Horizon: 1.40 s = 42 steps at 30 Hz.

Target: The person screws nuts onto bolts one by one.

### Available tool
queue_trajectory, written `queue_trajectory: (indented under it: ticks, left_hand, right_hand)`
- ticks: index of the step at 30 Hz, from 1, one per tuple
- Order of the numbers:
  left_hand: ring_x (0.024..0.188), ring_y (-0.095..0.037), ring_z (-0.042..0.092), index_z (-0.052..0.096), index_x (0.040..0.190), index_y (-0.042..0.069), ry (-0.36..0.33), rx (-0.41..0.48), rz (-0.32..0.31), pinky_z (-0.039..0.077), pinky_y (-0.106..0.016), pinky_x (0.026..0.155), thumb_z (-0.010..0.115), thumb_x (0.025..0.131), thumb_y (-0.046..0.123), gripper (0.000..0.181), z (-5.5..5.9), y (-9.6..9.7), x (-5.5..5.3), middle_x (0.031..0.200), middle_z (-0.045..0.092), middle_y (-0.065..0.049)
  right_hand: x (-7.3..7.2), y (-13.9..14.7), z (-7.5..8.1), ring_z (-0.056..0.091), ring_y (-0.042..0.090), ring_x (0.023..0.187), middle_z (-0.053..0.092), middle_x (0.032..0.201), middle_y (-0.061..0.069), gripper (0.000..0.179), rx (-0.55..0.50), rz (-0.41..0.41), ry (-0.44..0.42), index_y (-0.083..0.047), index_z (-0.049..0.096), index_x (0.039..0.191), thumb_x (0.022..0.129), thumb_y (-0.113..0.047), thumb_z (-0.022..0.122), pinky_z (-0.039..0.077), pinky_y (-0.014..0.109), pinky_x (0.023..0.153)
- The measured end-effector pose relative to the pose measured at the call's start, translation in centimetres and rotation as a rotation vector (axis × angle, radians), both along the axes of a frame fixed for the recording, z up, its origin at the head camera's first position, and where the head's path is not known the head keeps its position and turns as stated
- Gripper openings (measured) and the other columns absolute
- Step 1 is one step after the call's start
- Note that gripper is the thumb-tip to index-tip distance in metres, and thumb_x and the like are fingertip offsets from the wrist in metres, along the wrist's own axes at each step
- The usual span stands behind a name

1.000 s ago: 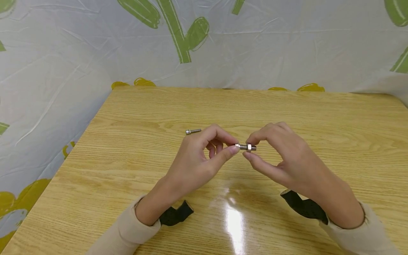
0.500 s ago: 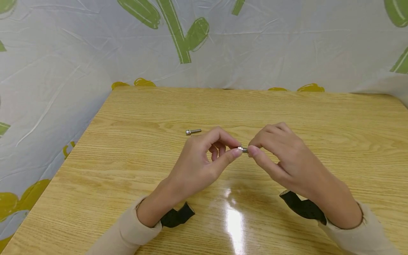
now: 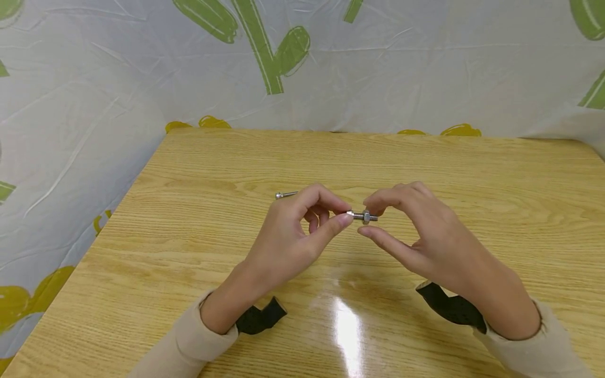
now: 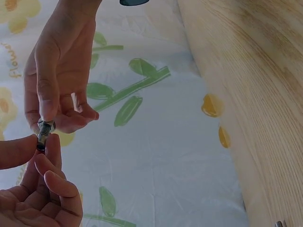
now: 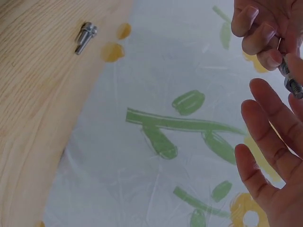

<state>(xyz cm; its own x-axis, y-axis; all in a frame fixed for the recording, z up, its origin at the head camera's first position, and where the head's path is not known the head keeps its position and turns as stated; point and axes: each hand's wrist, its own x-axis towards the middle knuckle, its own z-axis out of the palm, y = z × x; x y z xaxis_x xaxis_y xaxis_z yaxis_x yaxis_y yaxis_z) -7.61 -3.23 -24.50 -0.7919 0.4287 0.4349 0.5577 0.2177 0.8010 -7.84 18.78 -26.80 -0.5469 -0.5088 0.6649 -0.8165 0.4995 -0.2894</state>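
Note:
A steel bolt is held level in the air by my left hand, thumb and index finger pinching its head end. A hex nut sits on the bolt's thread, with a short stretch of thread showing beyond it. Around the nut my right hand stands with thumb and index finger spread, one above and one below it, gaps showing on both sides. In the right wrist view the bolt shows at the right edge, beside the loosely bent right fingers.
On the wooden table behind my left hand lies a metal socket-head bolt, partly covered by that hand; the right wrist view shows the socket-head bolt near the table's far edge. A white cloth with printed plants hangs behind the table.
Half a second ago my right thumb and index finger closed over the nut; now they are spread off it. My left hand shifts slightly back and left with the bolt, covering more of the table bolt.

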Motion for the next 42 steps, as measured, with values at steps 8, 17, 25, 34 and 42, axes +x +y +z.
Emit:
queue_trajectory:
  ticks: [8,17,25,34,42]
  left_hand:
    - [0.065,-0.005,0.049,0.064,0.093,0.005,-0.003,-0.002,0.009,0.045,-0.020,0.061,0.065,0.087,0.011,0.009,-0.1,0.0,-0.1,0.083,0.068,-0.001]
    - [0.065,-0.005,0.049,0.064,0.093,0.006,-0.010,-0.015,0.016,0.046,-0.020,0.061,0.065,0.087,0.011,0.008,-0.2,0.1,-0.3,0.083,0.068,0.000]
    - [0.066,-0.004,0.049,0.064,0.093,0.007,-0.030,-0.025,0.002,0.045,-0.019,0.061,0.064,0.088,0.012,0.007,-0.3,0.2,-0.3,0.085,0.068,0.001]
    - [0.066,-0.004,0.049,0.064,0.091,0.008,-0.052,-0.022,-0.006,0.044,-0.019,0.059,0.065,0.087,0.011,0.006,-0.5,0.5,-0.4,0.085,0.068,0.001]
    - [0.067,-0.004,0.049,0.064,0.094,0.008,-0.059,-0.037,0.013,0.045,-0.019,0.062,0.065,0.088,0.012,0.008,-0.4,0.3,-0.3,0.086,0.067,0.002]
  right_hand:
    - [0.3,-0.3,0.6,0.052,0.012,0.090,0.062,0.098,-0.005,0.020,0.006,0.008,0.005,-0.008,0.063,0.104,0.088,-0.021,0.064,0.039,0.018,0.083]
    - [0.3,-0.5,0.8,0.050,0.010,0.088,0.059,0.091,-0.009,0.022,0.061,-0.052,-0.036,-0.011,0.062,0.097,0.092,-0.031,0.055,0.037,0.020,0.079]
    - [0.3,-0.2,0.3,0.049,0.011,0.091,0.058,0.091,-0.012,0.011,0.111,-0.111,-0.114,-0.017,0.061,0.095,0.085,-0.017,0.065,0.038,0.025,0.079]
    - [1.2,-1.3,2.1,0.050,0.013,0.089,0.061,0.083,-0.011,0.016,0.130,-0.161,-0.274,-0.016,0.058,0.084,0.097,-0.014,0.049,0.040,0.031,0.072]
    - [1.1,-0.6,1.6,0.050,0.011,0.092,0.061,0.089,-0.012,0.007,0.120,-0.191,-0.293,-0.018,0.061,0.098,0.092,-0.022,0.059,0.040,0.031,0.073]
